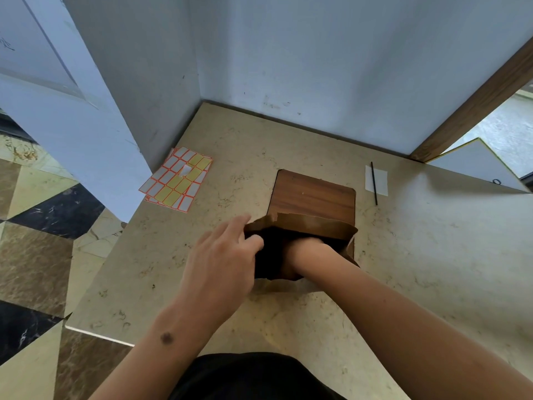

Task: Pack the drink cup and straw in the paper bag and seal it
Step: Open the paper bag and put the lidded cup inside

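The left hand point(222, 255) rests at the left rim of the brown paper bag point(311, 226), palm down, its fingers point(236, 223) loosely spread and slightly curled; the forefinger lies along the bag's upper left corner and the thumb hooks over the rim into the dark mouth, holding that edge. The right hand point(305, 246) is plunged through the bag's opening past the knuckles, so only the wrist and the back of the hand show; whether its fingers are closed on anything inside cannot be told. The bag stands upright between the two hands, its kraft paper creased and crumpled at the rim, the far wall folded over in a soft band, the interior in deep shadow. No cup shows in the bag's mouth.

Just beyond the hands, partly behind the bag, lies a flat wooden board point(314, 194) with rounded corners and a straight brown grain. Farther off to the right of the right hand, a thin black straw point(374, 183) lies across a small white square of paper point(380, 180). Beyond the left hand, well apart, sit sheets of rectangular labels point(178, 180) with orange borders, some white, some yellow. Everything rests on a smooth, beige, marble-patterned table point(432, 255).
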